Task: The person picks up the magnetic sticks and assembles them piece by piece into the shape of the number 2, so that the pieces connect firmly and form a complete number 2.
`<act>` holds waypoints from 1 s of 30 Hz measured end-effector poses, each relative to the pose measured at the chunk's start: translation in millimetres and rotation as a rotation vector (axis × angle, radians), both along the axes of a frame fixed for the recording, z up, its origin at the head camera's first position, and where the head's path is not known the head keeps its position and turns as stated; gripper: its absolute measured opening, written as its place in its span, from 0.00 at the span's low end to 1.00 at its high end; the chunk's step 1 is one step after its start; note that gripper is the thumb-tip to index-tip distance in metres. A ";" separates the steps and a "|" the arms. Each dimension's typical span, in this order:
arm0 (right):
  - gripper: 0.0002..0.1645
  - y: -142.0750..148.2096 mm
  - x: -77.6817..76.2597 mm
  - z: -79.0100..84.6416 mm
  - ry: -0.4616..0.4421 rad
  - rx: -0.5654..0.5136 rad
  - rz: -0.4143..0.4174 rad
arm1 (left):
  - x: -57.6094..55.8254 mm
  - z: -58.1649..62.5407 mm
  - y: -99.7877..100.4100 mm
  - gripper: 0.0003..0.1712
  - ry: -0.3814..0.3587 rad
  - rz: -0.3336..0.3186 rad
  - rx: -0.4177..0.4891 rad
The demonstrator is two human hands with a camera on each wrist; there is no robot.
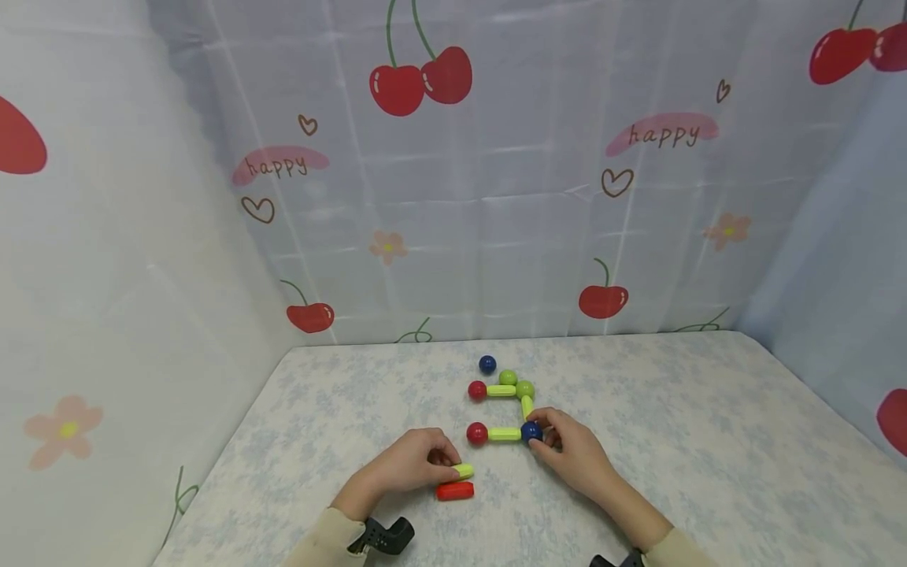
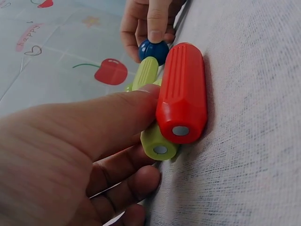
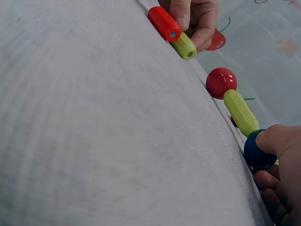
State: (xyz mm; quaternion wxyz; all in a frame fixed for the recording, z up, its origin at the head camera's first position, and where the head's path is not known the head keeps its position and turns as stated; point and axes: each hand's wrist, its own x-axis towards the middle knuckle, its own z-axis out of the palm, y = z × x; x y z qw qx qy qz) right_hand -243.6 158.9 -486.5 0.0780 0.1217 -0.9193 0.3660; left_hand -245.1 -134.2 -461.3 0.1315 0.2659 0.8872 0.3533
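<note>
My left hand (image 1: 414, 461) pinches a yellow-green magnetic rod (image 1: 464, 471) low on the table. Just in front of it lies a red magnetic rod (image 1: 455, 491), whose silver end shows in the left wrist view. With thumb and fingers my right hand (image 1: 572, 453) holds a blue ball (image 1: 531, 431). That ball joins a yellow-green rod (image 1: 505, 434) ending in a red ball (image 1: 477, 434). Another yellow-green rod (image 1: 527, 407) runs back from it to a green ball (image 1: 525, 390), then a further rod (image 1: 501, 390) leads left to a second red ball (image 1: 477, 390).
Behind the joined pieces sit another green ball (image 1: 508, 378), close against them, and a separate blue ball (image 1: 487, 365). The table (image 1: 340, 394) has a pale patterned cloth. A cherry-printed curtain (image 1: 496, 197) surrounds its back and sides.
</note>
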 end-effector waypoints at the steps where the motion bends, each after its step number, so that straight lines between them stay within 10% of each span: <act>1: 0.20 0.1 0.0 -0.1 0.002 0.000 0.001 | -0.1 -0.1 0.1 0.05 -0.002 0.000 0.003; 16: 0.21 0.7 0.1 -2.5 0.023 -0.012 0.014 | 2.0 0.5 4.3 0.04 0.050 0.028 -0.023; 30: 0.21 1.6 1.2 -1.4 0.035 -0.017 0.019 | 0.4 -1.6 11.3 0.08 -0.051 0.156 0.175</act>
